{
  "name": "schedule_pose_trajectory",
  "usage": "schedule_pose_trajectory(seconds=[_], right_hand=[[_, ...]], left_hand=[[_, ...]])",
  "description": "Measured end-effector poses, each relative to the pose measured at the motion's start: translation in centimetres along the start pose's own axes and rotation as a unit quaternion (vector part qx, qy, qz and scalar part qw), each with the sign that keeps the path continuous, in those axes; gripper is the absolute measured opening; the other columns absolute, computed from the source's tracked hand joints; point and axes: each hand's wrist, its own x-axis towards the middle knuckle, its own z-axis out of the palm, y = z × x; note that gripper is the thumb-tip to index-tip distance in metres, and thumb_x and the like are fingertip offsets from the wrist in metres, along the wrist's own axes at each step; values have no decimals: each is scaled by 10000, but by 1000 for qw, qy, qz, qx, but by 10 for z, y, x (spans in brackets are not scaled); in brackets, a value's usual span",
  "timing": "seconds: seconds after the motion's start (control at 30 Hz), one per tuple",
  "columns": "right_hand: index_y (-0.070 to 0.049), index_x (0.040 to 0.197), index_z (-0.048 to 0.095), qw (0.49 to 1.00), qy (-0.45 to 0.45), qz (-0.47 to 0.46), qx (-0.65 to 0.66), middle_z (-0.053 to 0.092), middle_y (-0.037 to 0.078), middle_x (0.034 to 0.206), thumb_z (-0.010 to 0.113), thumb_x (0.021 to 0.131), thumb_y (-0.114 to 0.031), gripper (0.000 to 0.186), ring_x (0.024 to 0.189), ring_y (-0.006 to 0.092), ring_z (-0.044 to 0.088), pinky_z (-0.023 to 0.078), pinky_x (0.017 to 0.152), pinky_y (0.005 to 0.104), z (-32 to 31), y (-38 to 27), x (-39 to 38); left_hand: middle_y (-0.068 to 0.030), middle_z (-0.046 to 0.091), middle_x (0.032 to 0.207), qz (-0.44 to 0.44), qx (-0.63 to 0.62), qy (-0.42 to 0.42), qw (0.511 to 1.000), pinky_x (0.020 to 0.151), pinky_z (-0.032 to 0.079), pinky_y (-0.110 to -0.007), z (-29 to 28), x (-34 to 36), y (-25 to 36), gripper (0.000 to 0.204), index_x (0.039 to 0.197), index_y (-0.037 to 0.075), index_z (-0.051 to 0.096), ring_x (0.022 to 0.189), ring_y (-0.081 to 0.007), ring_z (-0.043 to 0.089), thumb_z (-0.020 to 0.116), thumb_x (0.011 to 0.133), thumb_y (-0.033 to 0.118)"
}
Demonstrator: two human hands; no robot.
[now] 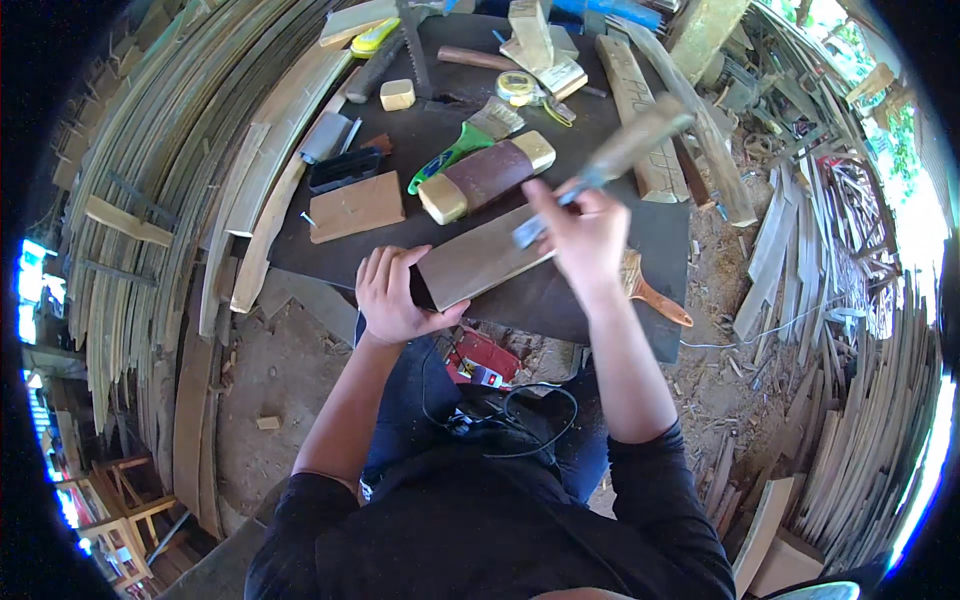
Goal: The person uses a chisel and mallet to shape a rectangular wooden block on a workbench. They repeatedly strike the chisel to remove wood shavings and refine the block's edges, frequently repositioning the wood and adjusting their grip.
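A flat wooden board point(485, 252) lies slanted across the dark tabletop in front of me. My left hand point(393, 295) grips its near left end, thumb along the near edge and fingers at the far side. My right hand point(588, 235) is closed round a chisel point(635, 140) whose wooden handle points up to the right, slightly blurred. Its metal blade reaches down to the board's right part; whether the edge touches the wood I cannot tell. Just beyond the board sits a block wrapped in brown sandpaper point(488, 178). A wooden-handled brush point(655, 292) lies right of my right hand.
On the dark table point(320, 250) are a brown wood block point(357, 207), a green-handled brush point(452, 152), a tape measure point(517, 88), a hammer point(475, 57) and a saw point(412, 50). A long timber piece point(645, 125) stands at the right. Stacked strips point(150, 200) flank the left.
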Motion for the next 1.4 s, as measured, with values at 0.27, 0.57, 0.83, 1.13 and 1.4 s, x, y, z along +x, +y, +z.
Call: schedule_pose_trajectory(seconds=[0.27,0.57,0.83,1.13,1.4], right_hand=[[-22,788,695,996,-34,-27,80,661,46,586,781,878,-232,244,450,96,616,464,391,266,37,-1,-40],[-40,688,615,995,6,66,70,628,36,559,774,895,-223,319,418,81,579,429,368,228,27,-7,-43],[-50,669,599,996,47,54,55,613,21,553,761,909,-209,331,420,75,577,419,370,217,15,-7,-34],[-31,702,607,998,-20,-4,62,625,21,566,758,911,-185,300,446,73,593,421,393,215,49,-8,-60],[-41,700,639,995,36,70,55,623,34,537,755,906,-272,330,462,97,615,479,429,252,45,-13,-44]], left_hand=[[-129,598,969,-67,-48,-85,993,818,447,-458,-8,3,4,721,1016,65,609,894,-346,591,873,559,557],[-119,637,1078,-74,-157,-185,967,954,442,-444,-29,14,-11,841,1149,44,645,1053,-328,603,919,493,494],[-107,643,1083,-83,-161,-183,966,967,441,-430,-26,6,-15,850,1138,46,669,1074,-301,607,920,453,482],[-105,646,1069,-88,-160,-177,967,966,450,-436,-28,6,-14,857,1144,58,672,1069,-305,608,920,441,482],[-102,646,1049,-80,-160,-158,971,948,475,-448,-22,3,-13,832,1136,61,678,1050,-309,618,920,454,473]])
